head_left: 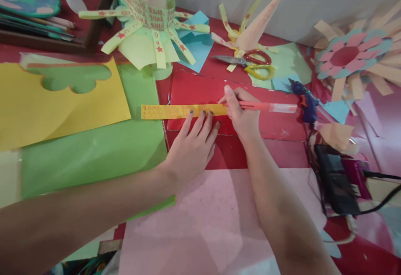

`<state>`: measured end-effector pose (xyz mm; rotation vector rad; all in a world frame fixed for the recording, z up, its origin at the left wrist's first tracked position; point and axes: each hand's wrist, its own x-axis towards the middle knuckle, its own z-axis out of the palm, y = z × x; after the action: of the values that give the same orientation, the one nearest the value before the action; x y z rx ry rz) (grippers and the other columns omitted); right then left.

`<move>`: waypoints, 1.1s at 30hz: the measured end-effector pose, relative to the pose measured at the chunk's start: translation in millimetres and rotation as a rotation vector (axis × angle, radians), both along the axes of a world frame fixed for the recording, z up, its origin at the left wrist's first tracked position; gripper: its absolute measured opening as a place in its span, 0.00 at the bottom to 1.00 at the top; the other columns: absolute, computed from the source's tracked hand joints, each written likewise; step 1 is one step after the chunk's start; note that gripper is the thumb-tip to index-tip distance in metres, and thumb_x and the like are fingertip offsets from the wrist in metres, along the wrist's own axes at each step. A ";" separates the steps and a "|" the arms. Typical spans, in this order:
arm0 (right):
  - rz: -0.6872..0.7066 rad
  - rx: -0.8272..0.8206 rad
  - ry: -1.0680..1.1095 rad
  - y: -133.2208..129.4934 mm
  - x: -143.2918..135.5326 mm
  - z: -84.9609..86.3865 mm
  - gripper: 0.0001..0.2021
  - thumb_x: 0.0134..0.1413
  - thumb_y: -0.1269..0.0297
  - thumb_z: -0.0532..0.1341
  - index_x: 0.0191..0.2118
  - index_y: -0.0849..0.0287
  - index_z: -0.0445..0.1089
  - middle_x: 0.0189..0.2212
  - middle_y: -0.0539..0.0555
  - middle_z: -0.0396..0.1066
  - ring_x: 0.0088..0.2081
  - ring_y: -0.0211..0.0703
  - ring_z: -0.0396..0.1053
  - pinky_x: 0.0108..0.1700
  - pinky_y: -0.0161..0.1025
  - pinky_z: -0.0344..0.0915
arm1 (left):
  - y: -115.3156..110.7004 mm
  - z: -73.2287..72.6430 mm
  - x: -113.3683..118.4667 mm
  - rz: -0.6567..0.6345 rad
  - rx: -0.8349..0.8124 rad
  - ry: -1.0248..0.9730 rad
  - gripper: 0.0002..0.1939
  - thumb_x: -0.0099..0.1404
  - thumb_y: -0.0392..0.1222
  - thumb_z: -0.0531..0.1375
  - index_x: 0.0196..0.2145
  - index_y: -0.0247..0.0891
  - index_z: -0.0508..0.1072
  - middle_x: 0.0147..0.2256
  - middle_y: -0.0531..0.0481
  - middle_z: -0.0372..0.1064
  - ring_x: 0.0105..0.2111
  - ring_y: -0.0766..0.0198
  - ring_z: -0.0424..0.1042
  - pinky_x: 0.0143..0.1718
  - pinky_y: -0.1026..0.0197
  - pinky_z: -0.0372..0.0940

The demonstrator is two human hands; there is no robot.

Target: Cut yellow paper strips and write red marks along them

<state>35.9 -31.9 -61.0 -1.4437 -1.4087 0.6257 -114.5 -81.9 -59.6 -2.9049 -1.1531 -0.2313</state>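
A yellow paper strip (175, 111) lies across the red board (275, 128), its left end over green paper. Rows of reddish lettering cover its left part and fade toward the middle. My left hand (197, 139) lies flat on the strip with fingers spread, the fingertips pressing its lower edge. In my right hand (242, 116) is a pinkish-red marker pen (266, 106), gripped for writing. Its tip is at the strip's right part, mostly hidden by my fingers; the clear-ended barrel points right.
Scissors (250, 62) with red and yellow handles lie behind the board. A blue glue gun (305, 99) and a black power strip (335, 179) with cables sit right. Paper cone crafts (153, 20) stand at the back. Yellow sheets (62, 116) and green paper (103, 162) lie left.
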 end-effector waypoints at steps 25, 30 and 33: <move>0.026 -0.030 -0.073 3.7 5.8 -6.2 0.17 0.53 0.61 0.57 0.18 0.56 0.52 0.11 0.41 0.55 0.16 0.29 0.55 0.25 0.33 0.56 | 0.6 -1.8 0.5 -0.002 -0.047 -0.015 0.24 0.68 0.38 0.44 0.59 0.26 0.57 0.58 0.33 0.55 0.58 0.46 0.55 0.58 0.43 0.50; 0.016 -0.045 -0.090 5.2 5.0 -5.7 0.18 0.51 0.67 0.57 0.17 0.57 0.49 0.12 0.41 0.50 0.17 0.28 0.52 0.23 0.33 0.53 | 0.3 -1.4 0.5 0.001 -0.043 -0.012 0.24 0.68 0.38 0.44 0.58 0.26 0.58 0.58 0.33 0.55 0.58 0.46 0.56 0.58 0.43 0.51; 0.009 -0.047 -0.078 5.9 4.2 -4.8 0.18 0.50 0.70 0.57 0.16 0.57 0.47 0.12 0.41 0.48 0.17 0.28 0.50 0.23 0.33 0.51 | 0.4 -1.4 0.3 0.002 -0.041 -0.016 0.24 0.68 0.38 0.44 0.58 0.26 0.58 0.58 0.34 0.56 0.58 0.46 0.56 0.58 0.44 0.51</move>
<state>40.0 -26.0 -65.9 -1.5138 -1.4700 0.6174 -114.1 -81.4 -60.9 -2.9427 -1.1770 -0.2335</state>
